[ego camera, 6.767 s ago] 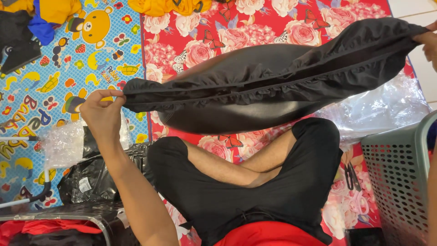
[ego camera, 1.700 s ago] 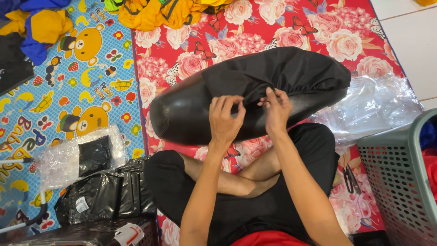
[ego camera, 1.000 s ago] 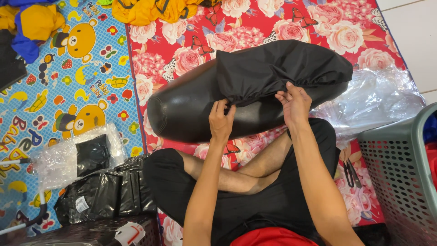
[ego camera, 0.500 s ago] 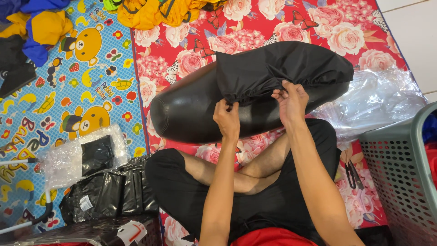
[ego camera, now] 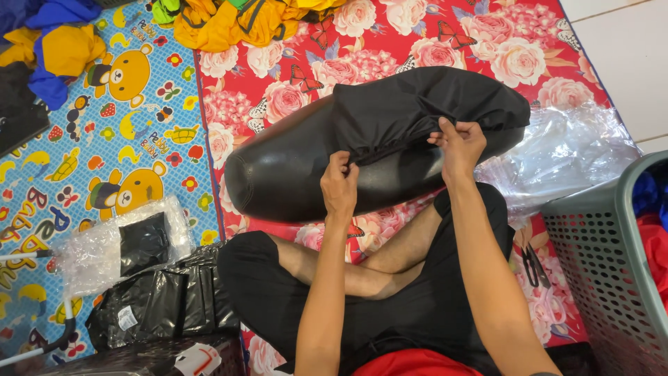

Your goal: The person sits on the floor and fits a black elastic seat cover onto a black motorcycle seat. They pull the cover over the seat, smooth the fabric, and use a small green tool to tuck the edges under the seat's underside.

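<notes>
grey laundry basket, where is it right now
In the head view the grey laundry basket stands at the right edge, beside the person's right arm, just below the clear plastic sheet.

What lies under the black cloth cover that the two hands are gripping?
A glossy black seat lies under the cloth cover; its bare left end shows. The left hand and right hand pinch the cover's edge. The covered end is hidden.

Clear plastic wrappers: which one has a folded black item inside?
The clear plastic wrapper on the blue cartoon mat, left; the crumpled wrapper beside the basket looks empty.
</notes>
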